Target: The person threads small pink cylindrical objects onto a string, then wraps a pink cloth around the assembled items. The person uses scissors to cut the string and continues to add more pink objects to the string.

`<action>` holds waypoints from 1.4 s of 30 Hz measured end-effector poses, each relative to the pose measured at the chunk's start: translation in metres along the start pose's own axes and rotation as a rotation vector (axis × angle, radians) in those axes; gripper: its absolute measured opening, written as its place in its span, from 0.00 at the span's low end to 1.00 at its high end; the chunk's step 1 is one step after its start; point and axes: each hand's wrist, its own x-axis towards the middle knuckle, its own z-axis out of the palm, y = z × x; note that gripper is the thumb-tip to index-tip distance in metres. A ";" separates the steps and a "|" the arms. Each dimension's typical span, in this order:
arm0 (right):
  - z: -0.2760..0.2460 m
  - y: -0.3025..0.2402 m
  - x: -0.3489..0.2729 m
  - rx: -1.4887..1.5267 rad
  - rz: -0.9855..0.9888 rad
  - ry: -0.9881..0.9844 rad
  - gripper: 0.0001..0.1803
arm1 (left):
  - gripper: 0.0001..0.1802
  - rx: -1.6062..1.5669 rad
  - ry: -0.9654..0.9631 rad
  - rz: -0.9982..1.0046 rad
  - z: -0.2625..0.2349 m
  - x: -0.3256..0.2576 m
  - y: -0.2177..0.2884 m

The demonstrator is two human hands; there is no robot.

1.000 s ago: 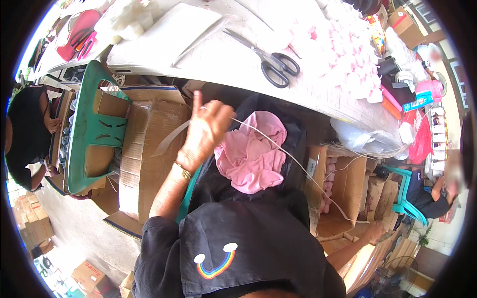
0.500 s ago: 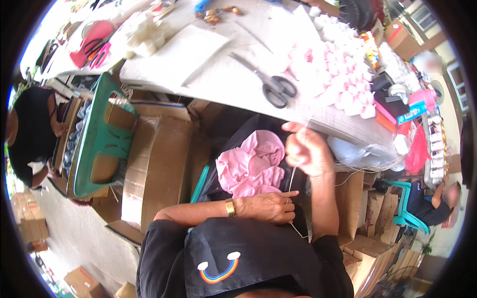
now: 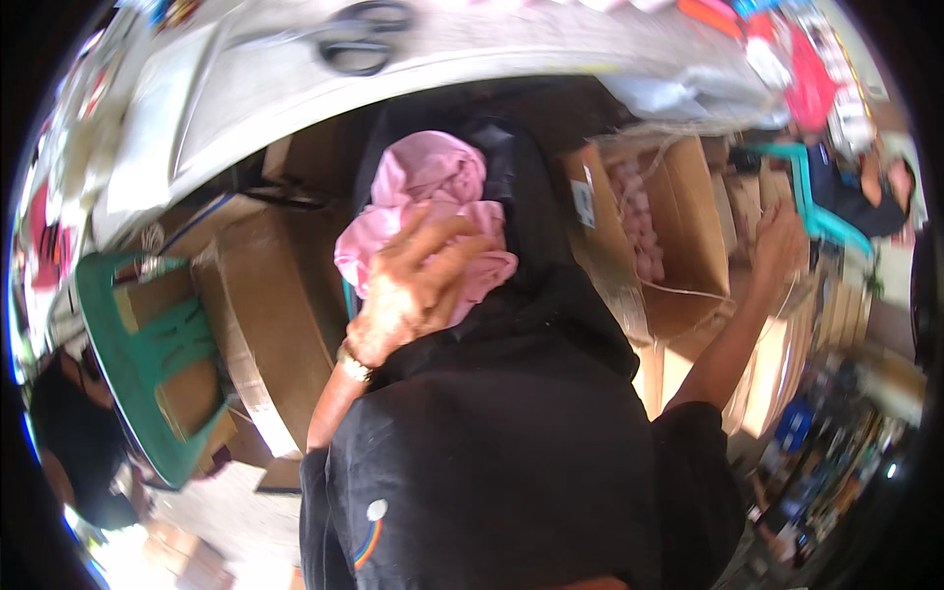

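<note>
A crumpled pink cloth [image 3: 428, 172] lies over my dark-clothed lap, below the table edge. My left hand [image 3: 418, 270] is on the cloth, its bent fingers gripping the folds. Far out to the right, my right hand [image 3: 782, 241] is raised beside the cardboard boxes with its fingers closed. A thin white cord [image 3: 688, 292] runs from the open carton toward my right forearm, and a length of it hangs below that hand. The fingertips themselves are small and blurred.
Black-handled scissors [image 3: 359, 39] lie on the white table [image 3: 433, 84]. An open carton [image 3: 678, 236] to the right contains pink pieces. At left are a green plastic chair [image 3: 147, 359] and a tall carton [image 3: 270, 305]. Other people sit at both sides.
My view has swung down and right. My right hand has moved from near the table edge far out to the right. My left hand has shifted from beside the cloth onto it.
</note>
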 end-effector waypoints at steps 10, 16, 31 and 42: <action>0.252 -0.116 -0.097 0.464 -0.472 -0.676 0.16 | 0.31 0.556 -0.184 -0.501 0.008 -0.022 -0.029; 0.327 -0.123 -0.144 0.348 -0.391 -0.867 0.16 | 0.23 0.327 -0.135 -1.072 -0.028 -0.047 -0.031; 0.353 -0.042 -0.177 0.447 -0.119 -1.051 0.16 | 0.30 -1.118 0.353 -1.108 -0.026 -0.022 -0.008; 0.334 -0.053 -0.169 1.512 0.680 -1.248 0.17 | 0.32 -0.674 0.083 -0.918 -0.023 -0.051 -0.026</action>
